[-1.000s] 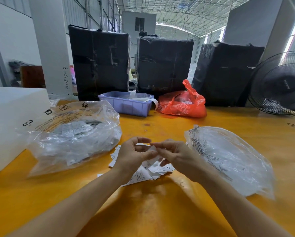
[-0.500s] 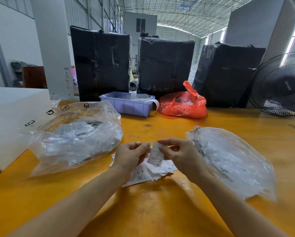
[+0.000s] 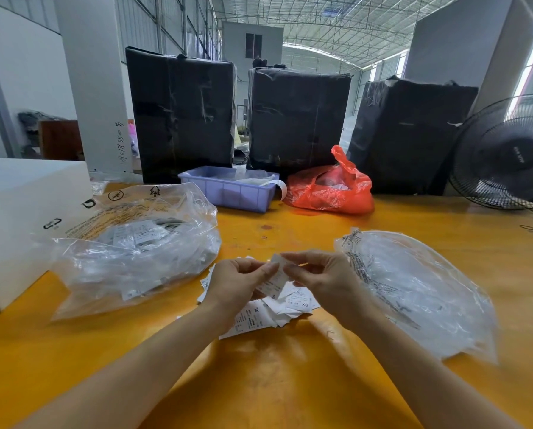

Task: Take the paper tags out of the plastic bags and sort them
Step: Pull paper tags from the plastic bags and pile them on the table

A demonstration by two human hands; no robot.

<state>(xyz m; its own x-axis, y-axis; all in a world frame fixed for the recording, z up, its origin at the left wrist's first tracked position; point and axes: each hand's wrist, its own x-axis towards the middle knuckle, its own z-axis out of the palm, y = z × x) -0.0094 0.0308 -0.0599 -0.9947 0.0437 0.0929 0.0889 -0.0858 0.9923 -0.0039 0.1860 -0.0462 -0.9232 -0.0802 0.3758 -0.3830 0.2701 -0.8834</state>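
Since the earlier frame, both hands sit closer together over the pile (image 3: 271,308). Left hand (image 3: 237,284) and right hand (image 3: 321,278) each pinch one tag (image 3: 274,278), held just above the pile. Full bag (image 3: 129,249) lies left of the pile, flat bag (image 3: 413,289) right, both near. Bare yellow table (image 3: 274,382) runs from the pile to the near edge.

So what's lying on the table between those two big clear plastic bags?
In the head view, between the full bag and the flatter bag lies a pile of paper tags; both hands, left and right, pinch one tag above it.
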